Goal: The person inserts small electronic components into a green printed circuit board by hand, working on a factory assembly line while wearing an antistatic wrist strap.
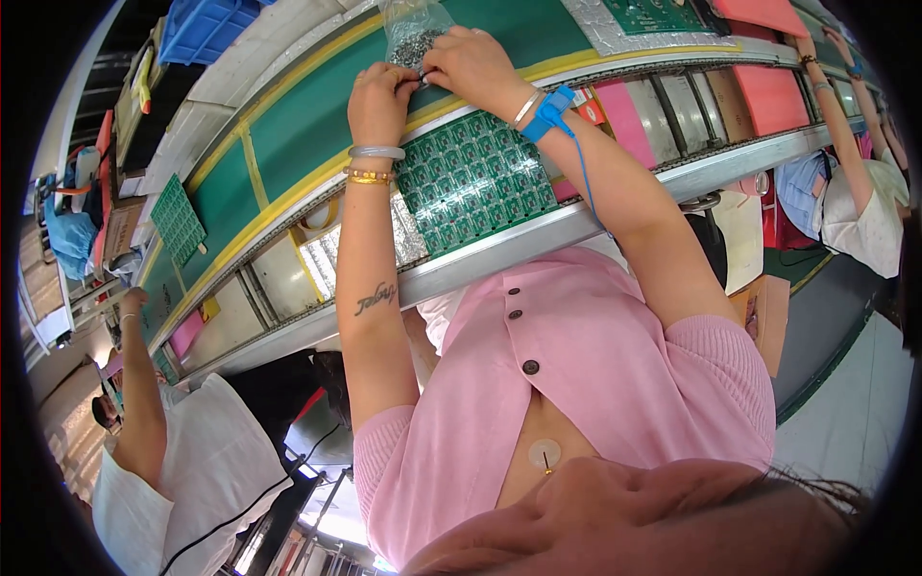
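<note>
My left hand (380, 101) and my right hand (477, 69) meet over the green conveyor belt, fingertips pinched together. Between them is a small dark part (423, 79), too small to name. Just beyond my fingers lies a clear plastic bag (411, 17) of many small metallic parts. Below my hands, on the near rail, rests a green panel of circuit boards (475, 182) with many repeated sections. A blue wrist strap (549, 113) with a thin cord is on my right wrist.
The green belt (307, 123) with yellow edges runs across in front of me. Another green circuit board (179, 221) sits on it at left, one more (653, 14) at upper right. A metal rail (557, 227) borders my side. Co-workers sit at both sides. A blue crate (206, 29) stands far left.
</note>
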A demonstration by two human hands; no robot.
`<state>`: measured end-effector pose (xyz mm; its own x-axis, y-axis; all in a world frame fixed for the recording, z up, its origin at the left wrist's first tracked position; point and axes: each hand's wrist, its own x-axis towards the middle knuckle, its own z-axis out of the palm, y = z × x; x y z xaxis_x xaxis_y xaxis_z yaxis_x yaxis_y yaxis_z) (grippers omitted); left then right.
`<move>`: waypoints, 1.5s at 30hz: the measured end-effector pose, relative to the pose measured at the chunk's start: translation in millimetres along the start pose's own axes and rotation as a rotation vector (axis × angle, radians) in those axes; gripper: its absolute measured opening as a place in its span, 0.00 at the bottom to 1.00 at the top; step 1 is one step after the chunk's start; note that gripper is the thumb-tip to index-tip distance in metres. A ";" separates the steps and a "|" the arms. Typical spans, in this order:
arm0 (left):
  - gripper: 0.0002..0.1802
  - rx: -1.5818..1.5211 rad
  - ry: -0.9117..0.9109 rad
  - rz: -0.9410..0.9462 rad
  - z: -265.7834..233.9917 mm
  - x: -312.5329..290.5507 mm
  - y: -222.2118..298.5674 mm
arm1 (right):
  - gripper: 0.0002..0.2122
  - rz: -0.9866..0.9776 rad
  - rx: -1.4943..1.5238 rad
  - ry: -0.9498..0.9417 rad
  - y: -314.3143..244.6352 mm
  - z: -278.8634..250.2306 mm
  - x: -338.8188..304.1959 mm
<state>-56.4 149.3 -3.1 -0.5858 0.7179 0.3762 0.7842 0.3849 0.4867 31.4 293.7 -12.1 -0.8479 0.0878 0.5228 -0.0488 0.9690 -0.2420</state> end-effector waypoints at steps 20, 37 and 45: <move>0.05 -0.150 0.155 -0.126 -13.4 -5.4 9.9 | 0.05 0.048 0.170 0.068 0.2 -8.7 1.8; 0.03 0.016 0.075 0.126 -15.4 -2.1 4.3 | 0.05 0.605 1.046 -0.359 -21.7 -63.4 -82.8; 0.06 0.130 -0.007 0.138 -4.0 1.7 -2.0 | 0.06 0.677 1.516 -0.347 -14.5 -64.0 -83.8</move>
<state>-59.8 147.4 -0.3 -0.4695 0.7729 0.4269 0.8773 0.3538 0.3243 137.0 287.0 0.0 -0.9844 0.1129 -0.1352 0.0940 -0.3122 -0.9454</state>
